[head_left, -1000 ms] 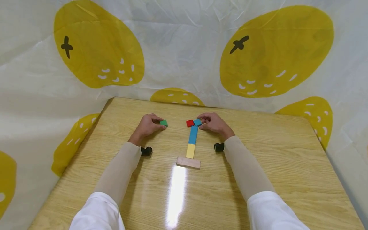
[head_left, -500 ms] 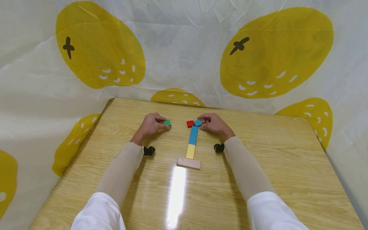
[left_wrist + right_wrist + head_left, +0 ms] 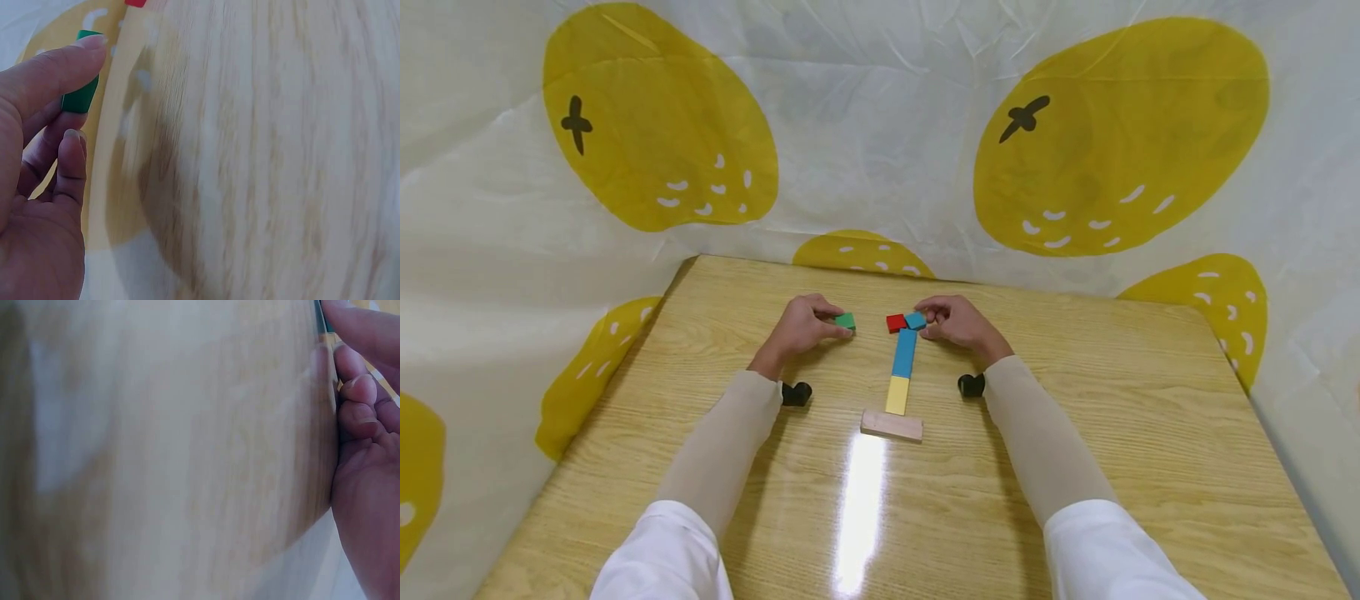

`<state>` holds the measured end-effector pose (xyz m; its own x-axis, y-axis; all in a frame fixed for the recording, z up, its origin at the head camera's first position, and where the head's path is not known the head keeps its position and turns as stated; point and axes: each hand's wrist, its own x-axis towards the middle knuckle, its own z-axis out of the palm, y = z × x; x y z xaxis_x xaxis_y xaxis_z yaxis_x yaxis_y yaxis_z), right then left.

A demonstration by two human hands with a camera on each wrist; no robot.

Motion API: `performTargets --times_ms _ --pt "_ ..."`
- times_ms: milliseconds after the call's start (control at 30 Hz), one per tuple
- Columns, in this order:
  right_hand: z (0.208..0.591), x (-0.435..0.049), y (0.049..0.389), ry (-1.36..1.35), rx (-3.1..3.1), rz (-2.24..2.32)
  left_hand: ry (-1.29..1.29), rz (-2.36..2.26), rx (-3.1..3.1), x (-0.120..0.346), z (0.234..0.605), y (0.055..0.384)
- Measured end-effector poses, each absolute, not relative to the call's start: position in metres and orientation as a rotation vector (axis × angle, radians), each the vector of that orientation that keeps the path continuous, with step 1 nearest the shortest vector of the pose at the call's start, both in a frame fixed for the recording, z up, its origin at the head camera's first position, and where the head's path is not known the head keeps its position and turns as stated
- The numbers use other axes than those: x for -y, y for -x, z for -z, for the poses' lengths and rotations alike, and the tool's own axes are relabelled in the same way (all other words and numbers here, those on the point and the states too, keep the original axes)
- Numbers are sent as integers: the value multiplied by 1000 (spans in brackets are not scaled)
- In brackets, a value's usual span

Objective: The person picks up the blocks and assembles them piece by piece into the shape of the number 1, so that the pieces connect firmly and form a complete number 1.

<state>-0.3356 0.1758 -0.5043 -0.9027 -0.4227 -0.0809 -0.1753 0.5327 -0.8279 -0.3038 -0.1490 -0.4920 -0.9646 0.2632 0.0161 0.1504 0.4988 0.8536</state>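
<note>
In the head view my left hand (image 3: pixel 802 326) pinches a small green block (image 3: pixel 846 321) between thumb and fingers. The left wrist view shows the green block (image 3: pixel 81 99) partly covered by the thumb. To the right, my right hand (image 3: pixel 958 322) pinches a small blue block (image 3: pixel 915 320); its fingers hide part of it. Beside that lies a red block (image 3: pixel 896 322), touching or nearly touching it. Below them a longer blue block (image 3: pixel 905 353) and a yellow block (image 3: pixel 897 395) lie end to end. A plain wooden block (image 3: pixel 891 425) lies crosswise at the near end.
The wooden table (image 3: pixel 1150 433) reaches back to a white cloth (image 3: pixel 880 125) with yellow fruit shapes. Black wrist cameras, left (image 3: pixel 797 393) and right (image 3: pixel 972 385), stick out from the sleeves. Light glares on the tabletop near the wooden block.
My left hand has moved right with the green block, closer to the red one. The right hand and the other blocks have stayed in place.
</note>
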Motion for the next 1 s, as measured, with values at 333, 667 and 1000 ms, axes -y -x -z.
performTargets --times_ms 333,667,1000 --pt "500 -178 337 484 -2480 1328 -388 -1470 -2601 133 493 307" --pt "500 -181 339 480 -2485 1318 -395 -1469 -2605 120 494 310" --pt "501 -179 335 522 -2494 1303 -378 -1449 -2590 113 496 307"
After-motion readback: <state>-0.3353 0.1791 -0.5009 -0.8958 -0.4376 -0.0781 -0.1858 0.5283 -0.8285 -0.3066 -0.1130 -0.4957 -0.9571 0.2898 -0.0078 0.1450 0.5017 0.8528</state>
